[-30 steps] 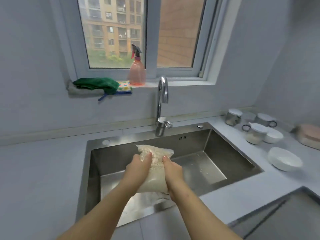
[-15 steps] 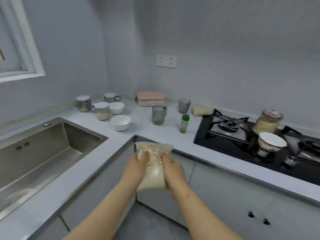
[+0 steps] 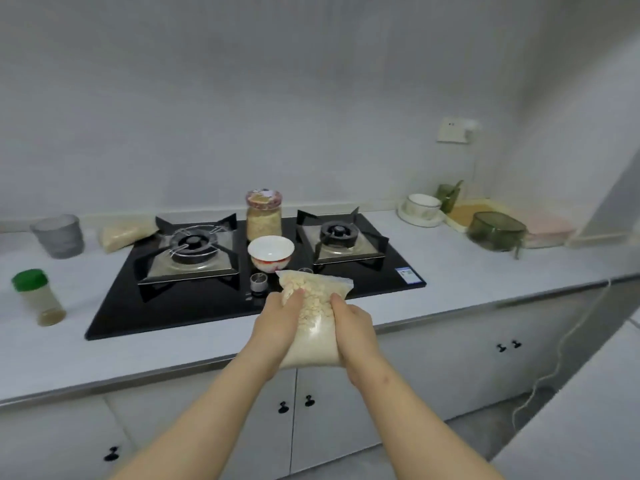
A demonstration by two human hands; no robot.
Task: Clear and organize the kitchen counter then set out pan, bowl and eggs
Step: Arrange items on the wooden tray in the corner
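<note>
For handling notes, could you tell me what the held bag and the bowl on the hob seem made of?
Bag: thin clear plastic film, likely; the pale contents show through. Bowl: probably glazed ceramic; glossy white, red pattern.

Black hob (image 3: 214,306), green-capped shaker (image 3: 36,296), red-patterned white bowl (image 3: 270,252)

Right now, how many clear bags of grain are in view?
2. The held bag is gripped between the left hand and right hand in front of the hob; the second bag lies on the counter left of the hob. More may be hidden.
</note>
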